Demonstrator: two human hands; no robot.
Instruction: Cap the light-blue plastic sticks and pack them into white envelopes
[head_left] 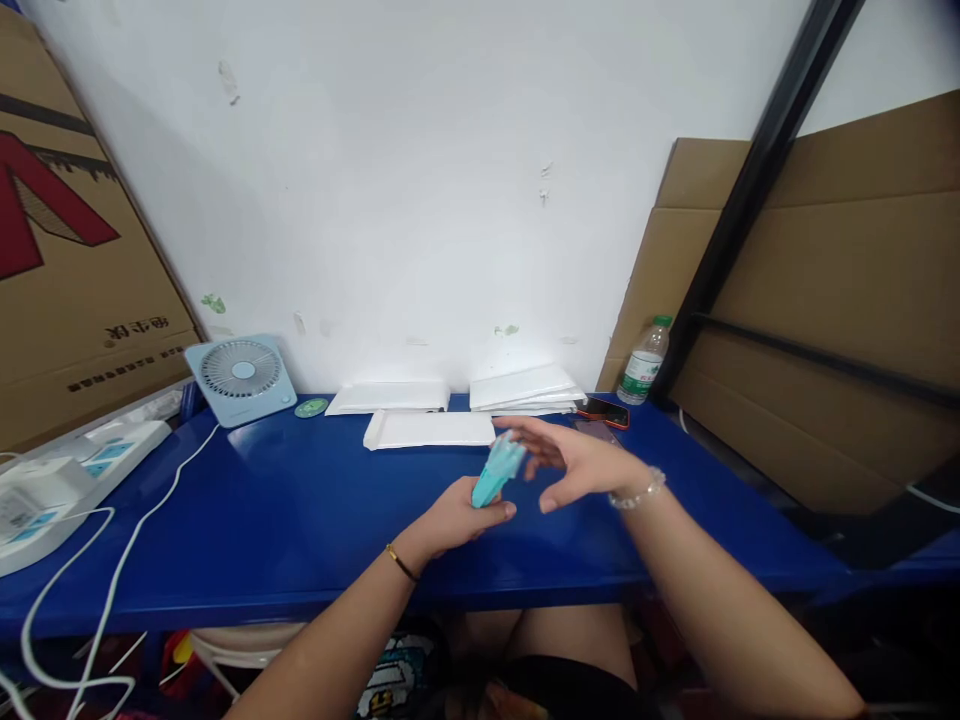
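Note:
My left hand is closed around the lower end of a small turquoise object, held tilted above the blue table. Its upper end is paler and smeared by motion, so its kind cannot be made out. Just right of it hovers my right hand, fingers spread and curved, thumb apart, holding nothing. Behind the hands lies a white padded envelope. Further back against the wall are another white envelope and a small stack of white envelopes.
At the left stand a light blue fan and a white power strip with loose cables. A green round coaster lies by the fan. To the right are a phone and a water bottle, near a black metal post.

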